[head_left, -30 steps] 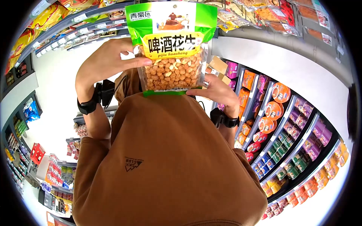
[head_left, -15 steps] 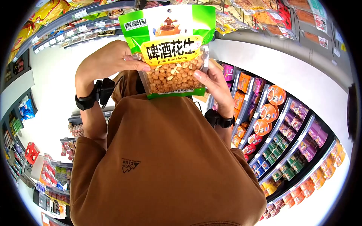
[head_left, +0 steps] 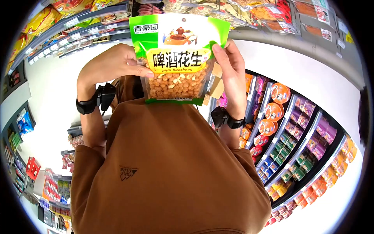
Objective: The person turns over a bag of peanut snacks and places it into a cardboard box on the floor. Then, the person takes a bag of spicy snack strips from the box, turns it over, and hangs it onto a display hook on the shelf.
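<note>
A green and white bag of peanuts (head_left: 177, 84) is held upright in front of my chest, its printed front facing me. Through its clear window the coated nuts show, under a yellow label with large dark characters. My left hand (head_left: 111, 64) grips the bag's left side, thumb on the front and fingers behind it. My right hand (head_left: 231, 70) pinches the upper right edge, thumb on the green front; its fingers are partly hidden behind the bag. Both wrists wear black bands.
Racks of hanging snack packets (head_left: 269, 15) stand beyond the bag. Shelves of instant noodle tubs (head_left: 274, 111) fill the right side. At the left are shelves with yellow bags (head_left: 43, 19) and a red basket (head_left: 33, 167) farther down.
My right hand has moved up from the bag's lower right side to its upper right edge. The bag has shifted slightly right and down, while my left hand keeps its hold.
</note>
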The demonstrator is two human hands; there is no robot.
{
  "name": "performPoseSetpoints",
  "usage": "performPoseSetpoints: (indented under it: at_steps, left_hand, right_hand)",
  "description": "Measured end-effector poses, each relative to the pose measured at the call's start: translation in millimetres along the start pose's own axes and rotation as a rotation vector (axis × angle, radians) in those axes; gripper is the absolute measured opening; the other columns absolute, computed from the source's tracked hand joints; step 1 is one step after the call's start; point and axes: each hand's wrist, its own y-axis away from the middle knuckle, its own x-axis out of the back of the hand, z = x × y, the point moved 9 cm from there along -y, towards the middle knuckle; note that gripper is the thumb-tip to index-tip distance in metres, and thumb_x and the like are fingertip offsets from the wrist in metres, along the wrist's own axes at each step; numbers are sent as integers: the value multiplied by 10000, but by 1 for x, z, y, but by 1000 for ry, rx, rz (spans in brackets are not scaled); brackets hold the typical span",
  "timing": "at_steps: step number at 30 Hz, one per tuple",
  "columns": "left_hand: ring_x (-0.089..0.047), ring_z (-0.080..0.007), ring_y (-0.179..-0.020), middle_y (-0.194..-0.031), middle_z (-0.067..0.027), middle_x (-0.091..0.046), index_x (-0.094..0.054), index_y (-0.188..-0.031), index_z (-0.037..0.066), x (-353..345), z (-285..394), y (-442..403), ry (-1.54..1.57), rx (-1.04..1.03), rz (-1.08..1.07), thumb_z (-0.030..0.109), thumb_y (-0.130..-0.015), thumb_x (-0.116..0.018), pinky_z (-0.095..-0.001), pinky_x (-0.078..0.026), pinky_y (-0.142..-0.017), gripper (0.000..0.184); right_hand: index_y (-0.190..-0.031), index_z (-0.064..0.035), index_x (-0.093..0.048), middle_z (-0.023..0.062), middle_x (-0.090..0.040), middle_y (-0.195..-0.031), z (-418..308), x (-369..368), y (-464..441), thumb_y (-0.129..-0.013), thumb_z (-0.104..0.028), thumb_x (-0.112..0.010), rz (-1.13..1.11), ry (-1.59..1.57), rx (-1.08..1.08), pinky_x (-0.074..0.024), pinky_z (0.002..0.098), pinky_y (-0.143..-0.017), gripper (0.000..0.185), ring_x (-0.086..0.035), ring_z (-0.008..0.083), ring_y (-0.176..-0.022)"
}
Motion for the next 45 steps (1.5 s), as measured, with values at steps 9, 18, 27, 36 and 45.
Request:
performPoseSetpoints:
  at_steps: [9, 18, 27, 36, 45]
  left_hand:
    - [-364, -101, -534, -556, -14, -388, -558, -614, -8, -7, 1, -6, 352, -34, 40, 471, -720, -797, -286, -311, -478, 546]
    - [-367, -117, -545, -568, -18, -383, -553, -611, -6, -2, -15, 0, 89, 64, 41, 507, -715, -785, -284, -303, -490, 573]
    - [-381, -119, -574, -606, -27, -423, -607, -686, -28, -5, -11, 3, 160, 70, 31, 489, -731, -779, -286, -341, -515, 547]
    - [-520, -69, -681, -757, -27, -646, -709, -937, 12, -6, -1, 7, 276, 21, 8, 319, -820, -746, -233, -450, -633, 330]
    - [-544, -67, -719, -829, -36, -662, -674, -1036, 2, -14, 8, 5, 404, -7, 12, 289, -905, -650, -245, -478, -679, 316]
  right_hand:
    - [-1028, -23, -659, -11, -660, -890, -1, 3, 3, -917, -203, -641, 101, -14, -53, -422, 203, -691, 212, -551, 37, -795]
    - [-1051, -18, -648, -20, -642, -880, -11, -9, 1, -939, -198, -596, 78, -22, -5, -421, 205, -700, 218, -538, 47, -797]
    - [-1171, -8, -592, 56, -616, -1083, 19, 8, -2, -948, -349, -518, 137, 25, -89, -415, 252, -858, 414, -551, 125, -939]
    - [-1246, 30, -523, 89, -591, -1123, 7, -11, -2, -946, -338, -503, 82, 114, -66, -356, 302, -967, 475, -521, 164, -1056]
    - [-1237, 6, -423, 109, -585, -1152, 34, -17, -3, -956, -213, -575, 3, 32, -83, -409, 282, -925, 388, -529, 143, -1047]
